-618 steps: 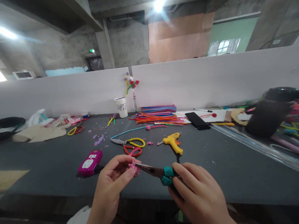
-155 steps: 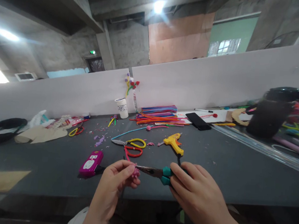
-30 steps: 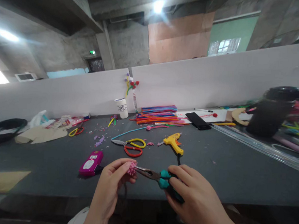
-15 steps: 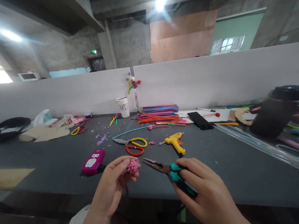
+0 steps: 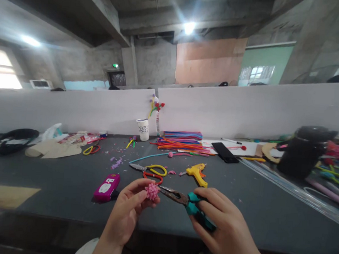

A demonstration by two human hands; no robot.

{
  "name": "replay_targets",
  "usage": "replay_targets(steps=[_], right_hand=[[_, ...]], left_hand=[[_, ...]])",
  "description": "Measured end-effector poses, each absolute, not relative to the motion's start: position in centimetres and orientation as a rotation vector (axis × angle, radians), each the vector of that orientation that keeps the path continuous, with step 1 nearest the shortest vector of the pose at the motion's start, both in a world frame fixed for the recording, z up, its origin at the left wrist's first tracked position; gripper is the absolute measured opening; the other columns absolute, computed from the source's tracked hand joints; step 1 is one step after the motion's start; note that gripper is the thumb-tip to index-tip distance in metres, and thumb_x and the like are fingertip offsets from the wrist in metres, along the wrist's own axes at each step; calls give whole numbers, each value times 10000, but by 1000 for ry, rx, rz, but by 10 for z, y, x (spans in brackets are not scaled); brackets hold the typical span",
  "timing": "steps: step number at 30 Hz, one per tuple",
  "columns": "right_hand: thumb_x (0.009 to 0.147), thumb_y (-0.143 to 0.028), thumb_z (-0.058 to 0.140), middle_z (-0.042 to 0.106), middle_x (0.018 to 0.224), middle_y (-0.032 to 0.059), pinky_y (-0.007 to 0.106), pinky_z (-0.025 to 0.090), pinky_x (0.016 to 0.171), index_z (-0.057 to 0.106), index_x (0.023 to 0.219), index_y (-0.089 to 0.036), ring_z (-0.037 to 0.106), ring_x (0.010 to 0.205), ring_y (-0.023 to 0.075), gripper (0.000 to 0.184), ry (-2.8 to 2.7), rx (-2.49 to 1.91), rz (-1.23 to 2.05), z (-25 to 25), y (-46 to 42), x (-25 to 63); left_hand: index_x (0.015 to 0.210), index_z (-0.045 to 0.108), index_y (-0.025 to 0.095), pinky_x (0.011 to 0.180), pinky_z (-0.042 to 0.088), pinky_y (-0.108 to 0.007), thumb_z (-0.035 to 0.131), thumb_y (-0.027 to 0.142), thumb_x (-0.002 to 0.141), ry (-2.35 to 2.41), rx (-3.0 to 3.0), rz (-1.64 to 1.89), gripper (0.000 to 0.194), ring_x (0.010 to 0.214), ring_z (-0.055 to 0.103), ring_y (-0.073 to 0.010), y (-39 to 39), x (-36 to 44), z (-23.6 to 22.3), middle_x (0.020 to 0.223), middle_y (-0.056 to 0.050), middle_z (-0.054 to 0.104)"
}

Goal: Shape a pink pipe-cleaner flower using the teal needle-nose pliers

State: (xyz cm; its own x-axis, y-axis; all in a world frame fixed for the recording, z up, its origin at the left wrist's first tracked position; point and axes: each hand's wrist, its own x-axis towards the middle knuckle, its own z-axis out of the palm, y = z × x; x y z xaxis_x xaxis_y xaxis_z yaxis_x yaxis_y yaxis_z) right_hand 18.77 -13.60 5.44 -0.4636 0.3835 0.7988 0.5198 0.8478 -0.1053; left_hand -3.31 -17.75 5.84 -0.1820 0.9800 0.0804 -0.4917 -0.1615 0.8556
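Pink cluster (image 5: 152, 191): held above the table's near part; rounded and covered in short tips; shaping judged well advanced, completion not determinable; any stem hidden.
Left hand (image 5: 129, 207): cluster pinched between thumb and fingers.
Right hand (image 5: 223, 220): pliers (image 5: 179, 197) grasped by the handles; tips just beside cluster, contact unresolved.
Remaining: some tip adjustment judged possible.
Clearance: scissors (image 5: 145, 169) and glue gun (image 5: 197, 174) noted beyond the hands; bare tabletop (image 5: 262, 214) seen rightward; table edge crossed by both arms.
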Motion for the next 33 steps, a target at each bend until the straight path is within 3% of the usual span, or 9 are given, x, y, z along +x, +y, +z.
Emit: replay_targets(steps=[5, 9, 15, 26, 33], right_hand=[[812, -178, 540, 672, 931, 82, 296, 528, 715, 584, 732, -201, 654, 814, 192, 94, -2102, -602, -179, 79, -127, 187], [815, -232, 550, 677, 890, 49, 239, 514, 666, 585, 665, -210, 658, 778, 165, 156, -2068, -693, 138, 87, -116, 182], [769, -291, 583, 689, 855, 48, 259, 517, 704, 605, 616, -209, 670, 812, 201, 175, -1953, -865, 483, 66, -112, 182], [788, -247, 563, 668, 814, 37, 240, 514, 608, 544, 593, -211, 648, 715, 169, 199, -1977, -809, 418, 64, -121, 180], [815, -211, 549, 674, 908, 61, 274, 520, 702, 545, 639, -209, 650, 782, 172, 176, -2107, -753, 99, 57, -120, 185]], left_hand=[[844, 754, 135, 437, 462, -143, 791, 245, 679, 838, 773, 1629, 202, 484, 615, -94, -175, -33, 77, 653, -55, 734], [813, 729, 87, 414, 462, -121, 673, 193, 804, 784, 677, 1612, 120, 458, 584, -70, -164, -27, 96, 665, -98, 733], [638, 667, 70, 416, 499, -95, 485, 121, 914, 821, 424, 1515, 334, 423, 584, -47, -154, -18, 93, 605, -97, 693], [664, 697, 51, 435, 525, -112, 492, 102, 904, 905, 406, 1478, 320, 453, 625, -71, -158, -21, 77, 645, -126, 720], [729, 695, 94, 435, 499, -129, 577, 176, 863, 913, 656, 1515, 198, 466, 599, -67, -155, -30, 63, 662, -69, 725]])
